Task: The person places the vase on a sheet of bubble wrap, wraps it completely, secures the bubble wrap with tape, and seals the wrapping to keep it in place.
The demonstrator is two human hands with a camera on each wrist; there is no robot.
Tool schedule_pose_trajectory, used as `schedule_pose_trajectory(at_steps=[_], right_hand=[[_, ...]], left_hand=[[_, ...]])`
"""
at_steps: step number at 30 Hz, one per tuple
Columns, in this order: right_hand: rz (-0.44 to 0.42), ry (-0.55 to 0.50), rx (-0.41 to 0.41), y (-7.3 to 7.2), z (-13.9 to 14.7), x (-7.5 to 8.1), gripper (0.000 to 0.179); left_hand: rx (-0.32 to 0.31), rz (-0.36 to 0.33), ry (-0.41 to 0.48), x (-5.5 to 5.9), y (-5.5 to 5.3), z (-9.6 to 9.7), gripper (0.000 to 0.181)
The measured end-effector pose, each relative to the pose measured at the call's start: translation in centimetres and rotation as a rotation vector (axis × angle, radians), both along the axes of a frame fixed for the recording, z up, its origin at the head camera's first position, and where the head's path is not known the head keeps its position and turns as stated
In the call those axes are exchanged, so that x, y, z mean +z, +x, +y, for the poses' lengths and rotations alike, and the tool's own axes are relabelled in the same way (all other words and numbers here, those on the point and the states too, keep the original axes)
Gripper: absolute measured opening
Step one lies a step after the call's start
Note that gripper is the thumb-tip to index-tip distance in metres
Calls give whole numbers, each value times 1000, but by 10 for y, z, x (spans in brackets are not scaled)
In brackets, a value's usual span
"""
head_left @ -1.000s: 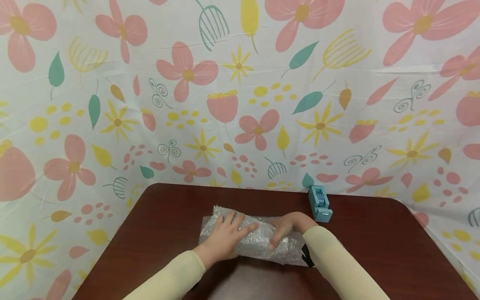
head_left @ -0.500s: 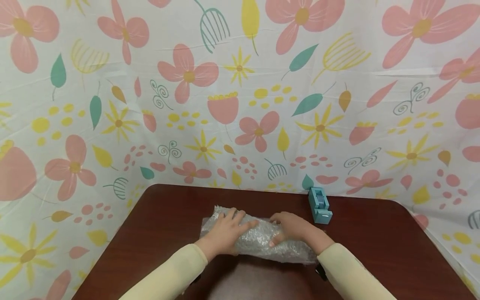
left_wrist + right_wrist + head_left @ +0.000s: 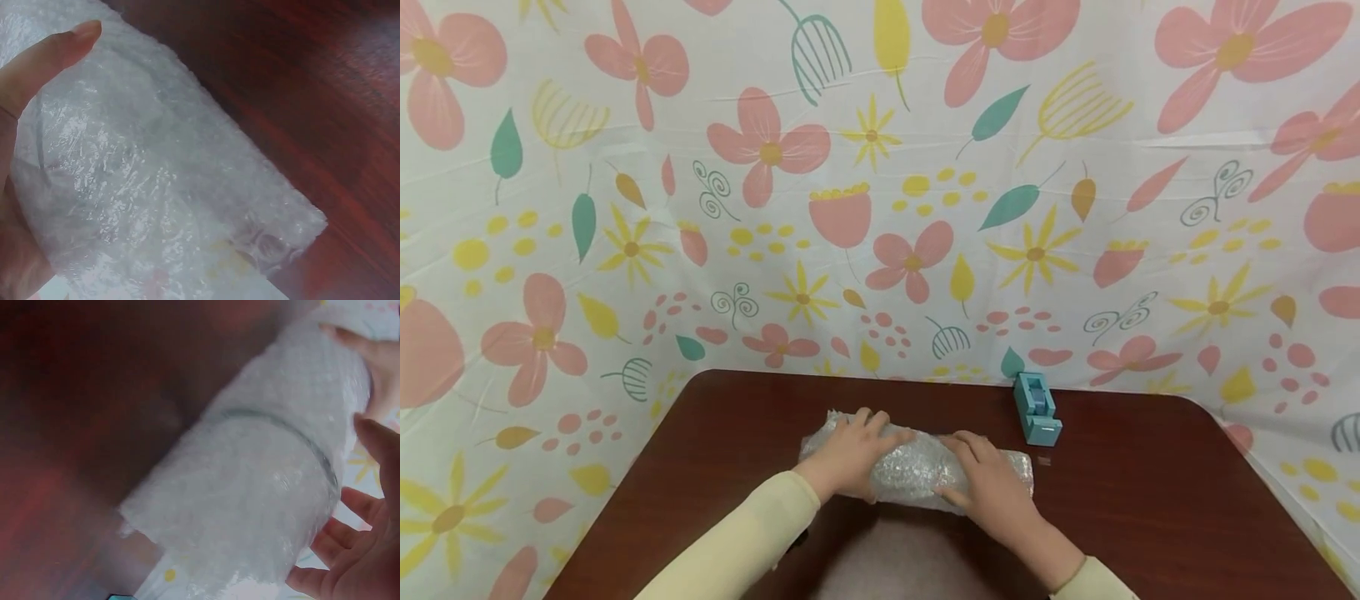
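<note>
A silvery bubble-wrapped bundle lies across the table in front of me. My left hand grips its left part, with the fingers over the top and far side. In the left wrist view the left thumb lies along the crinkled plastic. Toward the right end my right hand holds the bundle, fingers on the far side and thumb on the near side. A thin dark line curves around the bundle in the right wrist view. What the wrap contains is hidden.
A light-blue tape dispenser stands at the back of the dark reddish table, right of the bundle. A small clear scrap lies just in front of it. Flower-printed cloth hangs behind the table.
My right hand has swung from a bent-wrist reach across the bundle to a hold from the near side. The bundle's right end now shows, its near edge drawn up. The left hand stays put.
</note>
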State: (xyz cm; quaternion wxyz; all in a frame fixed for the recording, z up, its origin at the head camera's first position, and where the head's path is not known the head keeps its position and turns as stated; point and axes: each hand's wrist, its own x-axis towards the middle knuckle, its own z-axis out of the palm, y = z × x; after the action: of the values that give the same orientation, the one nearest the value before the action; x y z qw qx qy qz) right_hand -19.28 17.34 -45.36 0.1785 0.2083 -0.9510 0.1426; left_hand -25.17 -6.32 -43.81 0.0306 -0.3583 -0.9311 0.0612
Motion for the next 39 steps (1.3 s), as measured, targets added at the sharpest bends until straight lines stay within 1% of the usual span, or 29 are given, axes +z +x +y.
schedule_pose_trajectory(at_steps=[2,4,8,11,16,20,25,30,34,39], right_hand=[[29,23,5,4,-1,-4,71],[35,59,0,7,-1,-8,80],[-23,90,-13,7,-5,-11,98],[-59,86,-17,2,-8,-13,108],[-61,145,-33,-3,-12,-19,116],[-54,189,-63,-5,-14,-25,120],[-13,229,-93,-7,-16,-33,123],[46,314,-111,-10,-18,-37,119],[106,360,-128,-14,-19,-39,114],[163,381,-137,-18,-17,-40,107]], left_hand=[[18,-31,-9,3,-2,2,109],[34,-60,-23,5,-4,4,110],[55,-95,-41,7,-6,8,110],[64,-115,-62,11,-9,10,109],[83,-154,-100,15,-15,13,110],[75,-157,-107,18,-17,14,111],[62,-167,-107,20,-19,14,110],[71,-205,-107,22,-21,13,109],[86,-238,-103,27,-23,16,108],[92,-275,-95,34,-25,19,108]])
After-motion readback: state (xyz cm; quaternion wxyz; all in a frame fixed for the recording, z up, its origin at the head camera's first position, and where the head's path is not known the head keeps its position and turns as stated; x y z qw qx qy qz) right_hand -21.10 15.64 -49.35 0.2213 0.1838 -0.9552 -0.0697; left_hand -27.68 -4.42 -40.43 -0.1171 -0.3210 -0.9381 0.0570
